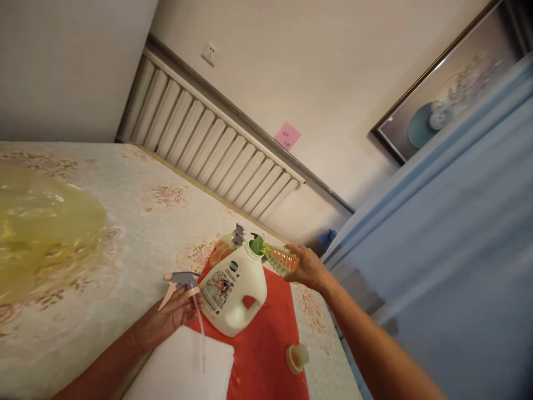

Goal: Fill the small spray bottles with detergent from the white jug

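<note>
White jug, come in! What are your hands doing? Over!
Left hand holds spray head. Right hand tips small bottle into green funnel on white jug. Cap off.

Colours on the floral table

White jug (235, 291), green funnel (257, 244), red mat (266, 350), grey-pink sprayer (180, 281), pale floral tablecloth (137, 222), white cloth (183, 369).

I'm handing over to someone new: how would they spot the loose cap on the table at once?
Start at the red mat on the flowered table, where the white jug stands. At the mat's near right edge, below the jug, lies the cap. It is small, round, pale yellow-green, open side up, and neither hand touches it.
</note>
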The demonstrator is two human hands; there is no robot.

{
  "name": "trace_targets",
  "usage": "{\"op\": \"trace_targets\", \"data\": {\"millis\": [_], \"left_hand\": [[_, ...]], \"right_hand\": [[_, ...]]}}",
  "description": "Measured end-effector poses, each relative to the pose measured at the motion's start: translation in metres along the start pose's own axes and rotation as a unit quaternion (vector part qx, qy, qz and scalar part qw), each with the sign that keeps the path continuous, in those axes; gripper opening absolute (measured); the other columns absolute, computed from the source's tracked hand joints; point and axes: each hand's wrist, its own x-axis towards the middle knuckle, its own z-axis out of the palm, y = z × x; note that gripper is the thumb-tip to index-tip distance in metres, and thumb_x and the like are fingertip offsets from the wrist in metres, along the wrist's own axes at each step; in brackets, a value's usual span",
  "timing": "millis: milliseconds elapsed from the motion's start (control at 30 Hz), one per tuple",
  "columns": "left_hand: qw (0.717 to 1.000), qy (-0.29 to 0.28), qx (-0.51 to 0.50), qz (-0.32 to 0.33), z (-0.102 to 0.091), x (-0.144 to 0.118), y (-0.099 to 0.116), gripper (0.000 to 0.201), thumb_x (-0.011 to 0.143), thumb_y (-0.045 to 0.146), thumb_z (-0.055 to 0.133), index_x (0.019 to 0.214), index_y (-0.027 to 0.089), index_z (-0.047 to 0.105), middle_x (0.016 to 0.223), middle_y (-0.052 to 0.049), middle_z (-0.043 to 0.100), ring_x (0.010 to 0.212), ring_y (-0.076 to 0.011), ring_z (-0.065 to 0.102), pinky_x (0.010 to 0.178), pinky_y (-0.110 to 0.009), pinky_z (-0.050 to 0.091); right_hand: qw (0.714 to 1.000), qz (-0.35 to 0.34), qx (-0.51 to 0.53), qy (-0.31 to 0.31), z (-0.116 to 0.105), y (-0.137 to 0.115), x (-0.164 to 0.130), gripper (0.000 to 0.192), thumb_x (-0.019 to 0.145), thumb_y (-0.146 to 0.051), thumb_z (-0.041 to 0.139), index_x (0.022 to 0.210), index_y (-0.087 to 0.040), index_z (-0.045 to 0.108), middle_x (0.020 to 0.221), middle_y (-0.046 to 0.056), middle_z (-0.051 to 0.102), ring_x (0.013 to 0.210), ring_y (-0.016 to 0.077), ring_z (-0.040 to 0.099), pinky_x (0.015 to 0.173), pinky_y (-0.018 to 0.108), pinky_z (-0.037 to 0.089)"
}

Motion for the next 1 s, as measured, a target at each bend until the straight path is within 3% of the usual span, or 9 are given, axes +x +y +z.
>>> {"op": "trace_targets", "data": {"millis": [267,667,1000], "left_hand": [[1.000,-0.013,0.012,0.000,-0.008,0.004,-0.005,0.025,0.083,0.023,0.078,0.107,0.019,0.073,0.095,-0.007,0.074,0.086,-0.0171,0.072,0.074,-0.025,0.059],[0.999,-0.005,0.031,-0.001,-0.001,0.001,-0.001,0.025,0.081,0.024,0.080,0.105,0.018,0.072,0.090,-0.007,0.074,0.086,-0.0167,0.071,0.073,-0.023,0.060],[1.000,-0.012,0.021,0.003,-0.008,0.006,-0.005,0.031,0.081,0.025,0.080,0.109,0.020,0.072,0.092,-0.006,0.073,0.086,-0.0175,0.071,0.072,-0.024,0.059]], "right_hand": [[0.999,0.002,-0.033,-0.017,-0.012,-0.005,-0.001,0.083,0.059,-0.025,0.082,0.138,-0.018,0.058,0.120,0.010,0.065,0.109,0.0285,0.059,0.093,0.035,0.046],[0.997,-0.011,-0.071,-0.017,-0.021,-0.005,0.001,0.083,0.059,-0.024,0.081,0.139,-0.017,0.057,0.117,0.010,0.066,0.108,0.0281,0.056,0.091,0.033,0.044],[0.995,-0.013,-0.098,-0.022,-0.027,-0.003,0.005,0.083,0.060,-0.024,0.079,0.140,-0.018,0.056,0.117,0.010,0.065,0.109,0.0287,0.056,0.090,0.033,0.043]]}}
